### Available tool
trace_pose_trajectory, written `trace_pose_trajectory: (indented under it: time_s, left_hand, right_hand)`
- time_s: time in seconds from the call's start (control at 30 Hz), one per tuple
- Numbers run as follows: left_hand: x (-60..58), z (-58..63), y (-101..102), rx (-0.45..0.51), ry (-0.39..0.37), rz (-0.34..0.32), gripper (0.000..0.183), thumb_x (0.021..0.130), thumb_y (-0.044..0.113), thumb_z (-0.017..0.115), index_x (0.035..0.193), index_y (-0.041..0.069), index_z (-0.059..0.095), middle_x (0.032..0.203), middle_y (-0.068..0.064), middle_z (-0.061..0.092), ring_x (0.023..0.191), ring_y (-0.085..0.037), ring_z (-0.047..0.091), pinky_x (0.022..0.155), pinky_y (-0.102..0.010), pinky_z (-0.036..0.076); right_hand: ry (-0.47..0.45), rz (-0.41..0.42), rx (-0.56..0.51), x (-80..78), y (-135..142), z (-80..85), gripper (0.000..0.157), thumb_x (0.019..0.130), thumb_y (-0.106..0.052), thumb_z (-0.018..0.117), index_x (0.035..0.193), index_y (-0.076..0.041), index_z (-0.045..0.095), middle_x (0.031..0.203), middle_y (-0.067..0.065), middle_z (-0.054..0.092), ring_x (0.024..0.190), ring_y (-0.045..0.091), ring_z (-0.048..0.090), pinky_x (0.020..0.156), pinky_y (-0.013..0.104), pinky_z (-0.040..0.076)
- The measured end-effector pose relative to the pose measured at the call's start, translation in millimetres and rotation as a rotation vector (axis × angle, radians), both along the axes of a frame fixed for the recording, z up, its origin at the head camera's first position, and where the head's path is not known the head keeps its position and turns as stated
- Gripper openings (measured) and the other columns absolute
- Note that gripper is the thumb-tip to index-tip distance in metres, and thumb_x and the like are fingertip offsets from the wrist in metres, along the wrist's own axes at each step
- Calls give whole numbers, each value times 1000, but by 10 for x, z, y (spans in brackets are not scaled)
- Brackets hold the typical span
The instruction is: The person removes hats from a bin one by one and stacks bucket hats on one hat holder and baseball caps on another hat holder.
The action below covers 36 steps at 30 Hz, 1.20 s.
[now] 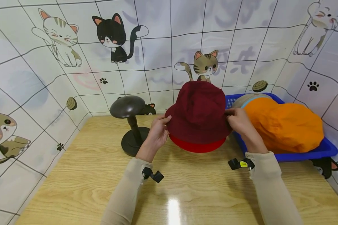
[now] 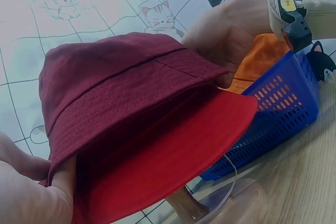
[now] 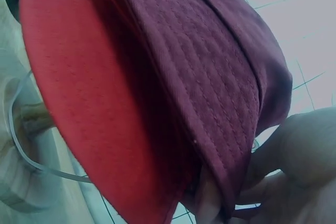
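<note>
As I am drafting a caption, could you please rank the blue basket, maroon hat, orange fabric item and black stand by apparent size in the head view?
1. Blue basket, by its overall outline, though partly covered.
2. Maroon hat and orange fabric item: too alike to rank.
3. Black stand, smallest.

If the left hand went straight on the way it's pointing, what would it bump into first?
The hat, which the left hand holds at one side. Past that, probably the wall, though how far back is hard to tell.
</note>
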<state>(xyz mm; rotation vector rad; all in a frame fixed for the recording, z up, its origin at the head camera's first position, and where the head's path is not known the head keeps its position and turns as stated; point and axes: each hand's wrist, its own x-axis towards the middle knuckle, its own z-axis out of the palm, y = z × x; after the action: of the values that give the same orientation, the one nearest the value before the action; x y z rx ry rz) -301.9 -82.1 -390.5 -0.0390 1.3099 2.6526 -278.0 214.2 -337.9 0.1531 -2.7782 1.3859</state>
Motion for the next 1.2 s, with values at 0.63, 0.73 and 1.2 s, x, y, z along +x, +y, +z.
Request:
trace_pose_trajectory:
  time_s: [0.63, 0.73, 1.2]
  left_hand:
    - [-17, -72, -26, -4, -58, -19, 18, 108, 8, 48, 126, 4, 52, 123, -7, 54, 88, -14, 63, 72, -20, 58]
    - [-23, -76, -35, -18, -53, -24, 20, 108, 9, 49, 128, 5, 51, 123, -6, 54, 86, -14, 63, 70, -20, 57]
    - [-62, -135, -44, -47, -67, -12, 20, 108, 9, 50, 127, 5, 53, 111, -4, 58, 75, -11, 63, 58, -20, 52]
  right_hand:
    - [-85, 18, 52, -19, -38, -72, 57, 96, -2, 33, 149, 18, 35, 145, 40, 43, 117, 46, 52, 91, 45, 48]
    - [-68, 12, 40, -19, -43, -88, 53, 99, -3, 34, 148, 18, 31, 144, 40, 37, 111, 44, 47, 88, 45, 44]
    - [-48, 15, 33, -65, -40, -186, 47, 91, 3, 33, 135, 19, 35, 126, 36, 41, 94, 38, 46, 73, 35, 39]
